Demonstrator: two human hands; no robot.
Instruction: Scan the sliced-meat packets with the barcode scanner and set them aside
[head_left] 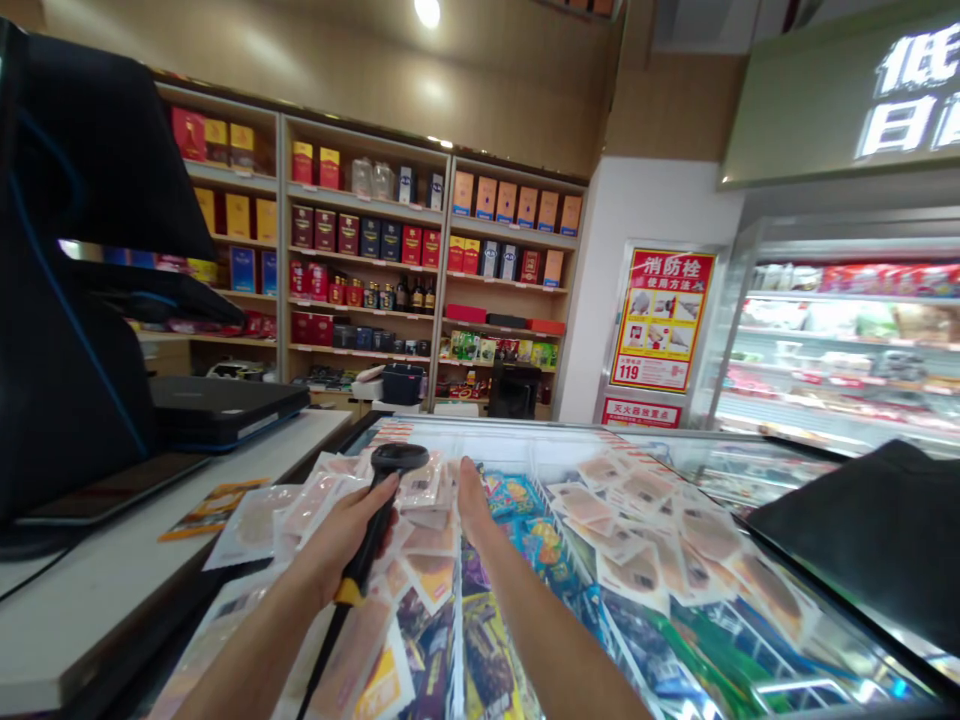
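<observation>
My left hand [352, 530] is wrapped round the yellow-and-black grip of a handheld barcode scanner [367, 540], its head tilted forward over the packets. A cable trails from it toward me. My right hand [472, 500] is seen nearly edge-on, thumb side up, beside a flat clear packet with a barcode label [421, 488]. Its fingers are hidden, so whether it grips that packet does not show. Similar pale, flat packets [341, 500] lie heaped under and left of the scanner. Another spread of flat packets [637, 510] covers the freezer's right side.
Below lies a glass-topped chest freezer [540, 445] with colourful bags [525, 520] in wire dividers. At left, a counter [90, 620] bears a dark terminal [75, 300] and an orange packet [214, 505]. A black object [870, 530] juts in at right. Boxed goods fill shelves [367, 260] behind.
</observation>
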